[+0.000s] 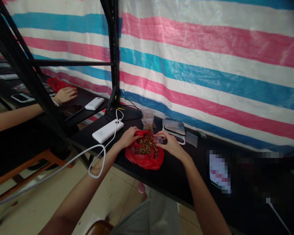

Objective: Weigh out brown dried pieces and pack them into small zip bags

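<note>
A red plastic bag (145,164) lies spread on the black table, its mouth wide. Inside it are many small brown and yellowish pieces (147,145), too small to name. My left hand (129,137) grips the bag's far left rim. Between the fingers of my right hand (170,145) is a small clear plastic cup (158,139), held at the bag's right edge. Just behind the bag stand small zip bags (148,124) with some brown content. Beyond my right hand sits a digital scale (173,130) with a clear packet on its plate.
A white power bank (107,131) with a looping white cable (104,163) lies left. Right are a flat clear bag (191,139) and a pixelated phone (219,171). A black metal frame (114,49) stands left; beyond it, a co-worker's hand (65,94) touches another red bag (56,84).
</note>
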A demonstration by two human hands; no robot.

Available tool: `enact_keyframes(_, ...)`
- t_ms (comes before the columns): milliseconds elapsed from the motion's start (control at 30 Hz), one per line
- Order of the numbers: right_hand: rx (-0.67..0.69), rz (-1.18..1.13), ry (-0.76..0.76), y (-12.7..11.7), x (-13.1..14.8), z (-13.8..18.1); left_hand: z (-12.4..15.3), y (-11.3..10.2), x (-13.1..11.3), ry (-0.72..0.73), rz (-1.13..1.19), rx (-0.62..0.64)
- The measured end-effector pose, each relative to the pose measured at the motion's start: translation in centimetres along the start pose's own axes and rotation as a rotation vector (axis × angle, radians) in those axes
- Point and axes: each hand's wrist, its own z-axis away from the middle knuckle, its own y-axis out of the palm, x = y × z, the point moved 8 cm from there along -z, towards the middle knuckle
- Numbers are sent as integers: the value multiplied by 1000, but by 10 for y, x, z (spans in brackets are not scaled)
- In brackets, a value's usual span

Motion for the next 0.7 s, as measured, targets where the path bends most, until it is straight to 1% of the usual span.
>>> enact_keyframes(100, 24, 97, 5, 6, 5, 0, 2, -2, -2, -12, -43, -33)
enact_keyframes(167, 74, 119, 0, 14, 9, 0, 4, -4, -6, -17, -88, -75)
enact_keyframes(233, 96, 115, -25, 19, 12, 0, 5, -5, -9, -28, -91, -110)
enact_keyframes(400, 79, 98, -65, 22, 14, -1, -1, -14, -3, -129, 127, -161)
enact_keyframes(533, 81, 114, -58, 17, 11, 0, -10, -31, -11, -62, 253, -218)
enact_keyframes(633, 25, 155, -69, 6, 10, 0, -16, -44, -19, -32, 315, -265)
enact_keyframes(700, -21, 175, -93, 0, 9, 0, -19, -49, -24, -15, 371, -273)
